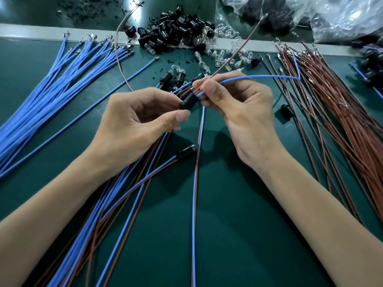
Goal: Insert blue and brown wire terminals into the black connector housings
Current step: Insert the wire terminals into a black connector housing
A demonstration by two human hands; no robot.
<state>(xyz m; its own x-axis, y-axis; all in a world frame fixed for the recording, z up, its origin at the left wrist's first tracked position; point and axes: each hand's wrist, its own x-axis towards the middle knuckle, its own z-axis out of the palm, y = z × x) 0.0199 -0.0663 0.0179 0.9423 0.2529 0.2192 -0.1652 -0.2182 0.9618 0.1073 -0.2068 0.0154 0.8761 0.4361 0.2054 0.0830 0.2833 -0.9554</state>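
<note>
Your left hand (141, 119) curls its thumb and fingers round a black connector housing (187, 101), held just above the table (248, 224), while your right hand (238, 108) pinches a blue wire (259, 76) and a brown wire (234, 55) right at the housing's end, the two hands nearly touching. A loose blue wire bundle (51, 83) fans out left of your left hand, a brown wire bundle (331, 100) lies right of your right hand, and a pile of black housings (176, 32) sits beyond both hands. Paired blue and brown wires (124, 193) run under your left wrist.
</note>
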